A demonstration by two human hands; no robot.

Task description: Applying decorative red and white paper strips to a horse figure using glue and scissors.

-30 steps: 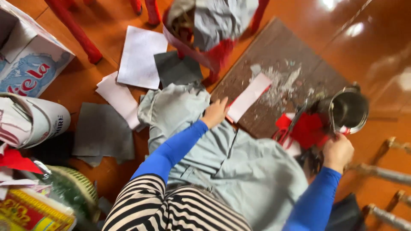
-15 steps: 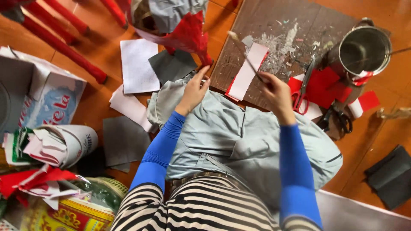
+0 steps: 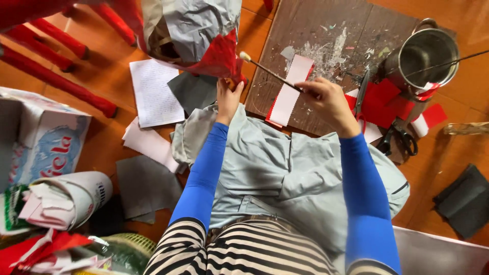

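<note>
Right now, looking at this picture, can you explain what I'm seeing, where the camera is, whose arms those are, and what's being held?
The picture comes from a camera worn on a person's head, looking down, so the two arms in blue sleeves are that person's own. There is no machine here, only bare hands.

The right hand holds a thin stick with a pale tip, its fingers pinching it over a white strip of paper with red edges. That strip lies on a dark wooden board speckled with dried white bits.

The left hand reaches toward a crumpled bundle of red and grey paper; whether it grips it is hard to tell.

Nearby are a metal pot, scissors, red paper pieces, grey sheets and a white sheet. A pale blue-grey cloth covers the lap.
</note>
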